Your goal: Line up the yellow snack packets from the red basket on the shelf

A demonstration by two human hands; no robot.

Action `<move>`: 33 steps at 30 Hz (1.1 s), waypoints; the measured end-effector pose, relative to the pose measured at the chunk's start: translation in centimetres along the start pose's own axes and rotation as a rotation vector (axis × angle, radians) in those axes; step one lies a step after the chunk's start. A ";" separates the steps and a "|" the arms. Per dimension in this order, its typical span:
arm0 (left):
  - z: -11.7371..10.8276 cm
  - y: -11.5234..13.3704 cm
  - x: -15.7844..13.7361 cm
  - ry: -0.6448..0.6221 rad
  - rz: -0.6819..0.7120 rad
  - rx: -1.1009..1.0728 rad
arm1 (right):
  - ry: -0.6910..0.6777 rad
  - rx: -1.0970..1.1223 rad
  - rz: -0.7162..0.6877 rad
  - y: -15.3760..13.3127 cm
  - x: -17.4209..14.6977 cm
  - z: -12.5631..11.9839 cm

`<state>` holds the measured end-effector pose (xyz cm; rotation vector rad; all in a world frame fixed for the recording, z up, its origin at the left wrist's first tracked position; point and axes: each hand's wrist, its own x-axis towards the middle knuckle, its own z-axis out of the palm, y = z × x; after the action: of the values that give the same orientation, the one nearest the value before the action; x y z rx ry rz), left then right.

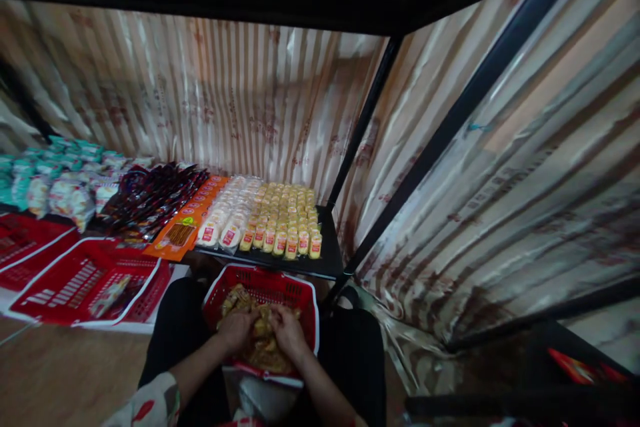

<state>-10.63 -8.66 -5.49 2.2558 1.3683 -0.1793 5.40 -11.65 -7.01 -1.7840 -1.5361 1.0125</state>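
A red plastic shopping basket [314,300] with a white rim stands between my knees. Inside it lies a heap of crinkled, yellow-brown small packets [270,355], their kind too blurred to make out. My left hand [239,329] is over the left part of the heap, its fingers curled in on a packet. Close beside it, my right hand [287,330] has its fingers bent round packets near the middle of the basket. The two hands almost meet, and their fingertips are partly hidden among the packets.
Ahead, a low black shelf [334,250] carries rows of yellow-wrapped snacks [283,220], white-wrapped snacks [233,210], orange packs [187,220], dark packets [155,197] and teal-white bags [60,177]. Another red basket [60,283] stands left. Black metal posts [440,127] and striped sheeting [240,93] enclose the space.
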 end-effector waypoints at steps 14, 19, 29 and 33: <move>-3.1 3.4 -0.2 0.252 0.107 -0.775 | 0.122 0.624 0.079 -0.8 -1.8 -4.9; -2.4 4.0 1.0 0.207 0.038 -1.113 | 0.172 0.803 0.205 -1.8 -1.9 -5.4; -5.7 4.0 3.1 0.376 0.058 -1.064 | 0.094 0.570 0.034 -3.7 -0.4 -6.2; -6.5 4.2 3.6 0.402 0.069 -1.096 | 0.075 0.561 0.013 -4.0 0.8 -6.6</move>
<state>-6.11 -4.30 0.27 1.4053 1.1216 0.8782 8.73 -9.83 -0.25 -1.4151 -1.0545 1.2207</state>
